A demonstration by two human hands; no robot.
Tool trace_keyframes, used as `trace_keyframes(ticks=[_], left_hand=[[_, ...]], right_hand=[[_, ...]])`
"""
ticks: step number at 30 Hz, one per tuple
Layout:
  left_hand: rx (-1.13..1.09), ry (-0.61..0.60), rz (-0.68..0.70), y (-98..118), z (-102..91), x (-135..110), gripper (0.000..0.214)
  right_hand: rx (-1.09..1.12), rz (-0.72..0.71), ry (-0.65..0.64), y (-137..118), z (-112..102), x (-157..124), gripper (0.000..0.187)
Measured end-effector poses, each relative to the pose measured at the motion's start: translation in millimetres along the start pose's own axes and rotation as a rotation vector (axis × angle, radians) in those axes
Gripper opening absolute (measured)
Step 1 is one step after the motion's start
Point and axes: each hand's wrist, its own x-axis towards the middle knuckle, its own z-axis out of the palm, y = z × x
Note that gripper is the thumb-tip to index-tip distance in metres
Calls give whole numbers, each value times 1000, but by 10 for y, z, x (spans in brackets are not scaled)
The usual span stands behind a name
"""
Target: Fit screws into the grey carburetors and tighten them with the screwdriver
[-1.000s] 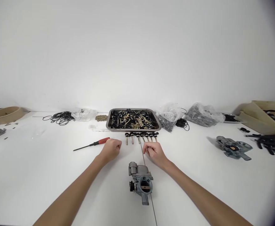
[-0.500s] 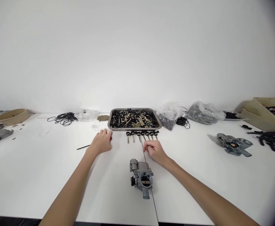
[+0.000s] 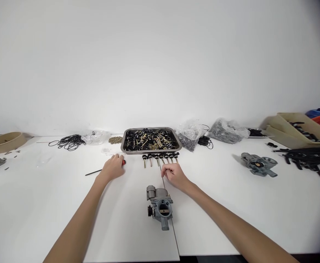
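A screwdriver (image 3: 93, 172) lies on the table under my left hand (image 3: 112, 167), its dark shaft and a bit of its red handle showing. The fingers of that hand are closed over the handle. My right hand (image 3: 175, 175) rests on the table with fingers curled in; whatever it pinches, if anything, is hidden. Just beyond it stands a row of several brass-coloured screws with black tops (image 3: 157, 159). Closer to me, between my forearms, sits a grey carburetor (image 3: 163, 208) with a black fitting on its left side.
A metal tray (image 3: 125, 149) full of black and brass parts lies behind the screws. Black rubber rings (image 3: 71, 141), a small brass heap (image 3: 115, 140) and plastic bags of parts (image 3: 228, 131) flank it. Another carburetor (image 3: 258, 164) and beige bins (image 3: 283, 133) stand at right.
The whole view has shifted to the right, so things appear further left. More of the screwdriver's red handle shows beside my left hand. Both hands stay nearly in place.
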Motion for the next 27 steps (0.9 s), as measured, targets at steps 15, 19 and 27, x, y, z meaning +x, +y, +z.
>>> trace_keyframes(ticks=[15, 19, 27], left_hand=[[-7, 32, -41, -18, 43, 50, 9], [-4, 39, -43, -25, 57, 60, 10], [-2, 43, -51, -39, 65, 68, 13]], right_hand=[[-35, -31, -1, 9, 4, 3, 31], [-38, -23, -6, 22, 7, -8, 31], [-52, -47, -4, -123, -66, -8, 32]])
